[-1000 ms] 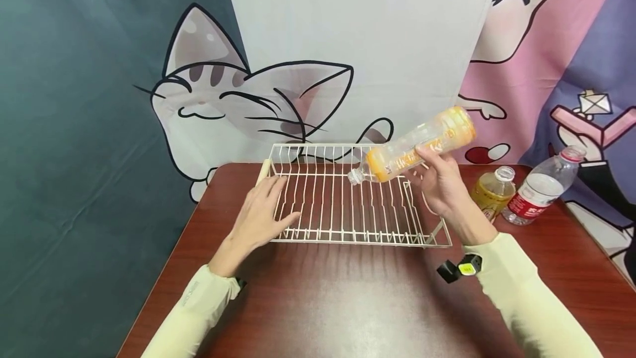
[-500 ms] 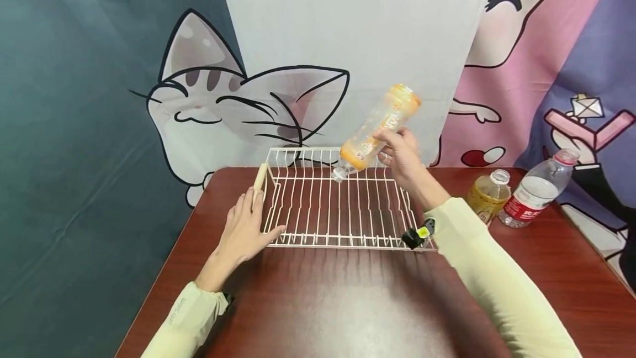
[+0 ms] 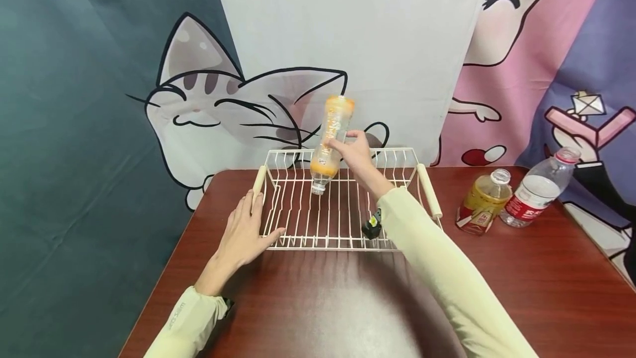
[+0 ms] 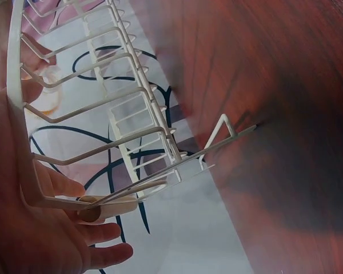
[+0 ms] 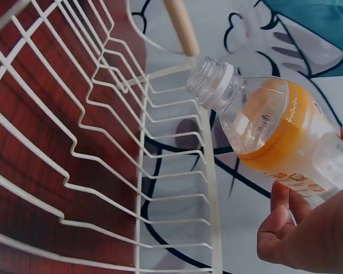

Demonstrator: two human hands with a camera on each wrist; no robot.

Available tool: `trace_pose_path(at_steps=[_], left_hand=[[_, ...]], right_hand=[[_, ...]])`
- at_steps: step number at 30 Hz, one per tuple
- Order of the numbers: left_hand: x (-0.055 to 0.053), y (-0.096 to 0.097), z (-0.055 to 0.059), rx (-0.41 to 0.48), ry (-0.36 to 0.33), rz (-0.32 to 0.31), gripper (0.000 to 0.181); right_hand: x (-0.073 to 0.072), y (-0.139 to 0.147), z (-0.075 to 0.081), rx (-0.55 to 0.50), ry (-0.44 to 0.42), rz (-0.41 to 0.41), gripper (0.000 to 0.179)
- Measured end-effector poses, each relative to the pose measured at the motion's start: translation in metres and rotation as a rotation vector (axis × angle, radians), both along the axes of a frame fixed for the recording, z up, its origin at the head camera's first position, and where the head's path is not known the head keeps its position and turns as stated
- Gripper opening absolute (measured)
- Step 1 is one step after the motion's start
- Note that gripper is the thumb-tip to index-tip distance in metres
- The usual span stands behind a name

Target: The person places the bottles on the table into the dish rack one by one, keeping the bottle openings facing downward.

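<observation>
My right hand (image 3: pixel 359 153) grips an orange-labelled clear plastic bottle (image 3: pixel 324 167) round its middle, thumb and fingers on opposite sides. The bottle has no cap and tips mouth-down above the back of a white wire dish rack (image 3: pixel 338 249). In the right wrist view the bottle's bare neck (image 5: pixel 214 83) overlaps the rack's back rail. My left hand (image 3: pixel 242 231) lies along the rack's left side, fingers extended at the cream handle (image 3: pixel 259 181) and thumb over the front left corner. In the left wrist view its fingers (image 4: pixel 103 233) show beside the handle's end.
To the right of the rack stand a yellow-labelled bottle (image 3: pixel 483 201) and a clear red-labelled bottle (image 3: pixel 534 192), both uncapped. The rack's right cream handle (image 3: pixel 429 190) faces them. A cartoon-printed cloth (image 3: pixel 397 26) hangs behind the red-brown table (image 3: pixel 318 297).
My right hand has carried the bottle leftward over the rack and tilted it from nearly level to steeply mouth-down. My left hand has shifted slightly left, onto the rack's side by the handle.
</observation>
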State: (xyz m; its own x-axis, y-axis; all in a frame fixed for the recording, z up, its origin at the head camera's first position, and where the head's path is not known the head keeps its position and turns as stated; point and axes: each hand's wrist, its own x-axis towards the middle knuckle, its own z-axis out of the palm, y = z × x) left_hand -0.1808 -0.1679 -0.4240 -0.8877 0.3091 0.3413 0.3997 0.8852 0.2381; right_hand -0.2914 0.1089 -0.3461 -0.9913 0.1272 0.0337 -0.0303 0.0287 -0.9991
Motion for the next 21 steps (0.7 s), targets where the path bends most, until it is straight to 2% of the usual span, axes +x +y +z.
trace_pose_path(at_steps=[5,10,15,21], left_hand=[[0.001,0.000,-0.002,0.000,-0.005,0.003,0.097],[0.003,-0.003,-0.005,0.001,-0.017,0.006,0.096],[0.004,-0.002,-0.004,-0.004,-0.014,0.006,0.095],[0.004,-0.002,-0.001,-0.002,-0.024,0.012,0.097]], right_hand=[[-0.008,-0.015,-0.011,0.144,-0.034,0.022,0.063],[-0.012,-0.028,-0.025,0.127,-0.044,0.057,0.060],[-0.014,-0.037,-0.031,0.122,-0.041,0.063,0.058],[-0.016,-0.044,-0.034,0.223,-0.034,0.058,0.061]])
